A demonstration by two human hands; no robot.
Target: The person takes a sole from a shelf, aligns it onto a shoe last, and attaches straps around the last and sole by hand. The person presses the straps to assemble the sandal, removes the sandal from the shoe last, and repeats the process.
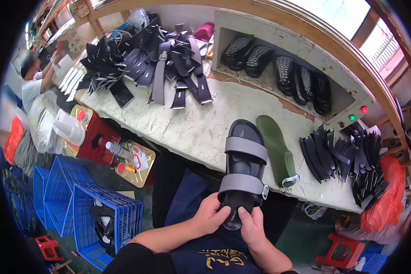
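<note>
A black sandal point(245, 165) with two grey straps lies toe-outward over the table's near edge. Its heel is pinched between my hands, thumbs pressed on top of the footbed. My left hand point(211, 213) closes around the heel's left side, and my right hand point(253, 224) grips its right side, fingers partly hidden underneath. A metal buckle point(265, 192) sits at the right end of the lower strap point(242, 183). Just right of the sandal lies a flat green foot-shaped piece point(270, 141), with a small pale buckle-like piece point(291, 180) at its near end.
Dark straps point(144, 64) are heaped at the far left of the worktable point(182, 132); more strips point(329, 150) lie right. Dark studded shoe parts point(285, 76) fill an open box behind. Blue crates point(109, 214), a small stand with bottles point(128, 169) and a co-worker point(34, 82) are left.
</note>
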